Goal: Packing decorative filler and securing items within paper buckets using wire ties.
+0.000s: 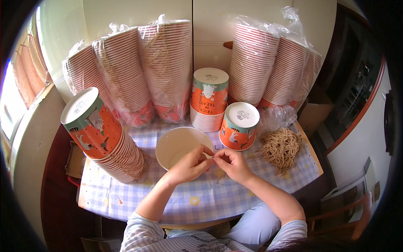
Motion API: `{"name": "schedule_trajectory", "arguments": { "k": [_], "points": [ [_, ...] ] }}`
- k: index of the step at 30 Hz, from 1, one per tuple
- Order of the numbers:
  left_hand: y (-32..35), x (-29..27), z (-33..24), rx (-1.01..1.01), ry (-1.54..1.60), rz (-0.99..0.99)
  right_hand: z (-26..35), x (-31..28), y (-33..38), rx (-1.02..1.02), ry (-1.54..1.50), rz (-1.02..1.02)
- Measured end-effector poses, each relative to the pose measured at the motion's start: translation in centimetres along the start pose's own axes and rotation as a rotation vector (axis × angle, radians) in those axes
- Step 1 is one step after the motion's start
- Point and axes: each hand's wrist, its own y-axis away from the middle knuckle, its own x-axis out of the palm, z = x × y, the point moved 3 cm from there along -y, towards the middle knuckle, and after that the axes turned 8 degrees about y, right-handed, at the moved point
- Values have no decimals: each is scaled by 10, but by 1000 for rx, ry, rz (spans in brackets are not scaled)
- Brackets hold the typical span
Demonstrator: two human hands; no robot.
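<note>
In the middle of the table an open paper bucket (176, 140) shows its pale inside, its mouth facing up toward me. My left hand (191, 164) lies across its near right side, thumb and forefinger pinched together by the rim. Fingertip to fingertip with it, my right hand (233, 164) is also closed in a pinch. Whatever sits between the fingers is too small to make out. A faint thin strand seems to hang below my right hand. To the right lies a tangled heap of tan cord (281, 149).
An upside-down orange and green bucket (238, 126) stands just beyond my right hand. Behind it rises a short bucket stack (210, 101). A tall stack (103, 134) leans at the left. Several plastic-wrapped stacks (166, 67) line the back. A checked tablecloth (176, 208) covers the table.
</note>
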Motion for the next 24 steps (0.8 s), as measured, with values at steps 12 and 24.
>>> {"name": "schedule_trajectory", "arguments": {
  "k": [12,24],
  "points": [
    [3,-2,-8,-21,-2,-37,6,-7,-1,-7,66,-30],
    [2,-2,-8,63,-47,-117,14,-5,-1,-165,373,-73]
  ]
}}
